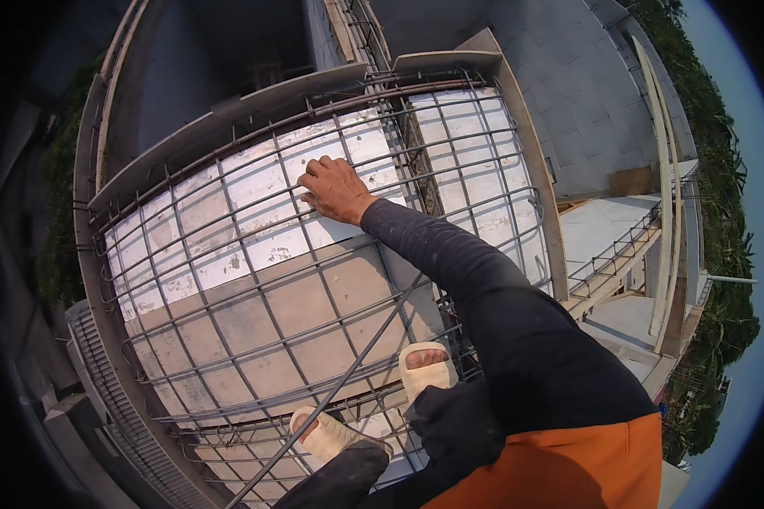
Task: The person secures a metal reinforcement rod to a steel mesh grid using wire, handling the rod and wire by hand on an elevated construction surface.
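Observation:
My right hand reaches in from the right in a dark sleeve, fingers curled on the steel rebar grid at its upper middle. The grid lies over white panels and duller beige boards. A loose-looking long bar runs diagonally across the mesh toward the lower left. My feet in cream slides stand on or among the bars at the bottom. My left hand does not show.
Formwork boards edge the mesh, with a dark drop beyond the far side. A lower concrete surface, long timbers and a rebar-topped beam lie to the right. Corrugated sheeting sits below at left; trees stand outside.

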### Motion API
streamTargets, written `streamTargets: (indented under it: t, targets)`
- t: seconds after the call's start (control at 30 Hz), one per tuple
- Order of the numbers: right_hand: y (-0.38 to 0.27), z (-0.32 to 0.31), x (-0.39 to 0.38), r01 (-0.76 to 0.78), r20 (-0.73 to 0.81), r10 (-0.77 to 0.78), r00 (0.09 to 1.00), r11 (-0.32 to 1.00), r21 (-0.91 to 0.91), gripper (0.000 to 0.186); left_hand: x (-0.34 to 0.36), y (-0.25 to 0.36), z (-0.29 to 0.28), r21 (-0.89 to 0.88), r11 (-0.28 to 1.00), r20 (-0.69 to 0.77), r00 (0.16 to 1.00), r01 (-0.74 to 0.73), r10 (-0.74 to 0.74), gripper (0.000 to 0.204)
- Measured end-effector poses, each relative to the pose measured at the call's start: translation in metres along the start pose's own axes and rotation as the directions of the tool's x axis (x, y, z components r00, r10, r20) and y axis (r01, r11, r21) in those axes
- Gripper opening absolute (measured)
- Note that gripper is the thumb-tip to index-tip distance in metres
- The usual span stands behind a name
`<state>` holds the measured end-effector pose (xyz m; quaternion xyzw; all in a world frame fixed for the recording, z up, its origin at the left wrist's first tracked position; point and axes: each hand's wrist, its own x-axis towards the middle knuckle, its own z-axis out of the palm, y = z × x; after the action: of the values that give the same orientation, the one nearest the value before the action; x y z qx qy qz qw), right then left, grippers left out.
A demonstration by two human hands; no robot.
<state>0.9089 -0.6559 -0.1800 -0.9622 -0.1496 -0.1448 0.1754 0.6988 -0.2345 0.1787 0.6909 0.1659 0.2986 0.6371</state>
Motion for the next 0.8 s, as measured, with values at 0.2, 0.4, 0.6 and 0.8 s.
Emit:
streamTargets:
  t: [0.2,0.4,0.6,0.8]
  targets:
    - [-0.009,-0.013,-0.037,0.025,0.218,-0.013,0.976,0.998,-0.051,0.023,-0.003,0.006,-0.011,0.006,1.0,-0.017,1.0,-0.01,0.01,0.03]
    - [-0.009,-0.002,-0.035,-0.004,0.227,0.024,0.974,0.996,-0.088,0.014,-0.009,0.004,-0.007,-0.009,1.0,0.009,1.0,0.007,-0.007,0.03]
    - [-0.019,-0.006,-0.046,0.025,0.261,-0.011,0.965,0.998,-0.052,0.012,-0.01,0.005,-0.012,-0.014,1.0,0.008,1.0,0.015,-0.014,0.029]
    - [-0.02,-0.003,-0.043,0.021,0.32,0.006,0.948,0.996,-0.083,0.013,-0.008,0.028,-0.035,-0.022,1.0,-0.04,0.999,0.003,-0.004,0.029]
